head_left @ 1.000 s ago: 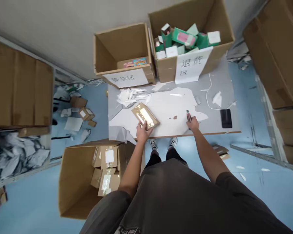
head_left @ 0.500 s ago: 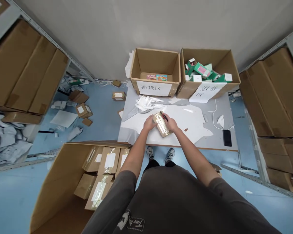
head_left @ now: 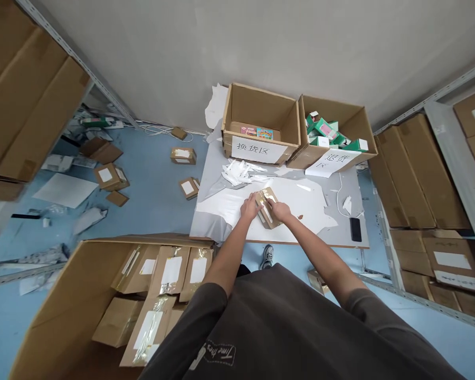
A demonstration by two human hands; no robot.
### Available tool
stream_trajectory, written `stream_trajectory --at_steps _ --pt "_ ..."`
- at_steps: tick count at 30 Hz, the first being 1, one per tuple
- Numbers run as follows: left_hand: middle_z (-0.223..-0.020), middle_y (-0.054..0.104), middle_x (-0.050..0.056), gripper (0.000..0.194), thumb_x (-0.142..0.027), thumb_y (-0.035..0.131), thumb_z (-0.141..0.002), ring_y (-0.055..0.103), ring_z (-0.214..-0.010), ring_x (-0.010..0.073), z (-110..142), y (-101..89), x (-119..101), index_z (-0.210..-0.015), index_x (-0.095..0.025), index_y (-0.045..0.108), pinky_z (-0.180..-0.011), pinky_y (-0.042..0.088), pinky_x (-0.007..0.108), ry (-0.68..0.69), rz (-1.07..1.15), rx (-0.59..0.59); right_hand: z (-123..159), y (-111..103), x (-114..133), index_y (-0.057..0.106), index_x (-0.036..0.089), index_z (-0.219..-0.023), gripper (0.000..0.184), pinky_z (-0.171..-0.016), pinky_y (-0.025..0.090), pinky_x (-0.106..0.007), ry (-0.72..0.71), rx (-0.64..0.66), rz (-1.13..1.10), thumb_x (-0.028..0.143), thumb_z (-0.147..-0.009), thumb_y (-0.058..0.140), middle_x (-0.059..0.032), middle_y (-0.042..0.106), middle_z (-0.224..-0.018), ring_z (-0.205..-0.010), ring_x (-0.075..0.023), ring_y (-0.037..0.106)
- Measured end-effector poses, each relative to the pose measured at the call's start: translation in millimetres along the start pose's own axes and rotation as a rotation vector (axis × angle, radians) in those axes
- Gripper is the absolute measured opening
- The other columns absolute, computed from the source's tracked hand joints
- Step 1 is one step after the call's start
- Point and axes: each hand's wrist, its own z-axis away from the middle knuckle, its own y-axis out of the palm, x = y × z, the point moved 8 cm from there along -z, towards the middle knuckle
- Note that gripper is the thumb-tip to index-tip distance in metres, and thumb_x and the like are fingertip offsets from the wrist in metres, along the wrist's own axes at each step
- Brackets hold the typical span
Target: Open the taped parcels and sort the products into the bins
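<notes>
A small taped cardboard box [head_left: 272, 221] rests tilted on the white-covered part of the table, between my two hands. My left hand [head_left: 250, 207] grips its left side, fingers closed against the edge. My right hand [head_left: 279, 210] is closed at the box's upper right, over the taped top. The red-and-black utility knife seen in it a moment earlier is mostly hidden by the fingers now. Crumpled white paper scraps [head_left: 237, 172] lie just beyond my left hand.
Two open cartons with paper signs stand at the table's back: the left [head_left: 261, 106] holds small colourful packs, the right [head_left: 350, 112] green boxes. A phone [head_left: 355, 229] lies at right. A large carton [head_left: 51, 311] of parcels stands at lower left; shelves flank both sides.
The view has swung and shifted. The box has turned more upright in my hands, and my right hand now reaches over its top, covering the knife.
</notes>
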Motion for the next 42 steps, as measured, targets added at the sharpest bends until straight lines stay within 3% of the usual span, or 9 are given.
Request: stream_trajectory --at_steps 5,12,16,19,22,24,30,37,42 --pt "-0.182 0.028 0.006 0.083 -0.055 0.065 -0.100 0.048 -0.151 0.0359 2 -3.4 0 -0.173 -0.032 0.031 -0.116 0.050 0.046 -0.040 -0.052 0.018 19 11 -3 0.036 0.024 -0.167 0.057 -0.096 0.052 -0.038 0.014 -0.018 -0.007 0.028 -0.111 0.044 -0.0191 0.074 -0.131 -0.121 -0.0310 0.072" --pt "-0.182 0.025 0.008 0.082 -0.059 0.065 -0.099 0.045 -0.150 0.0403 -3 -1.5 3 -0.171 -0.034 0.035 -0.112 0.052 0.052 -0.064 -0.090 -0.022 88 70 -44 0.041 0.023 -0.166 0.067 -0.096 0.053 -0.041 0.046 0.087 -0.040 0.014 -0.101 0.049 -0.0211 0.074 -0.130 -0.121 -0.0338 0.072" --pt "-0.181 0.027 0.012 0.081 -0.055 0.066 -0.098 0.039 -0.155 0.0442 -4 -5.6 -3 -0.170 -0.030 0.037 -0.113 0.050 0.059 -0.050 -0.153 -0.071 97 78 -54 0.050 0.023 -0.158 0.059 -0.091 0.055 -0.039 0.033 0.071 -0.094 0.014 -0.100 0.048 -0.0196 0.076 -0.127 -0.119 -0.0328 0.073" --pt "-0.178 0.033 0.013 0.068 -0.037 0.067 -0.097 0.028 -0.163 0.0412 -1 -0.8 -33 -0.162 -0.027 0.050 -0.124 0.039 0.059 0.198 -0.283 -0.019 92 76 -59 0.056 0.023 -0.152 0.053 -0.090 0.055 -0.038 0.021 0.053 -0.138 0.015 -0.100 0.048 -0.0187 0.076 -0.128 -0.119 -0.0321 0.073" --pt "-0.172 0.044 0.007 0.069 -0.019 0.073 -0.085 0.028 -0.165 0.0348 17 27.7 -71 -0.152 -0.033 0.061 -0.131 0.029 0.053 0.583 -0.403 0.237 95 80 -70 0.052 0.023 -0.157 0.056 -0.089 0.055 -0.039 0.015 0.027 -0.176 0.015 -0.102 0.046 -0.0188 0.076 -0.127 -0.116 -0.0321 0.074" --pt "-0.168 0.048 0.006 0.071 -0.016 0.078 -0.079 0.032 -0.162 0.0351 26 40.7 -81 -0.146 -0.036 0.066 -0.131 0.028 0.052 0.647 -0.466 0.320 101 86 -78 0.049 0.024 -0.161 0.060 -0.090 0.055 -0.039 0.004 0.011 -0.184 0.014 -0.102 0.046 -0.0188 0.077 -0.127 -0.116 -0.0320 0.075" --pt "-0.159 0.052 0.007 0.051 -0.016 0.070 -0.088 0.046 -0.149 0.0330 32 52.9 -87 -0.135 -0.037 0.071 -0.123 0.038 0.051 0.494 -0.597 0.241 115 101 -89 0.043 0.026 -0.167 0.068 -0.099 0.054 -0.042 -0.050 0.004 -0.166 0.014 -0.101 0.051 -0.0205 0.076 -0.127 -0.122 -0.0336 0.072" --pt "-0.157 0.048 0.009 0.053 -0.017 0.072 -0.086 0.048 -0.144 0.0332 39 55.5 -85 -0.136 -0.036 0.069 -0.120 0.043 0.048 0.400 -0.642 0.216 127 103 -99 0.046 0.024 -0.165 0.065 -0.100 0.053 -0.044 -0.117 -0.025 -0.139 0.010 -0.101 0.047 -0.0225 0.076 -0.127 -0.124 -0.0343 0.072" --pt "-0.155 0.049 0.016 0.058 -0.025 0.077 -0.083 0.048 -0.140 0.0398 41 61.1 -92 -0.140 -0.029 0.064 -0.112 0.048 0.054 0.314 -0.705 0.179 138 111 -140 0.046 0.027 -0.166 0.066 -0.100 0.051 -0.040 -0.113 -0.048 -0.191 0.015 -0.102 0.051 -0.0189 0.077 -0.126 -0.121 -0.0331 0.072"
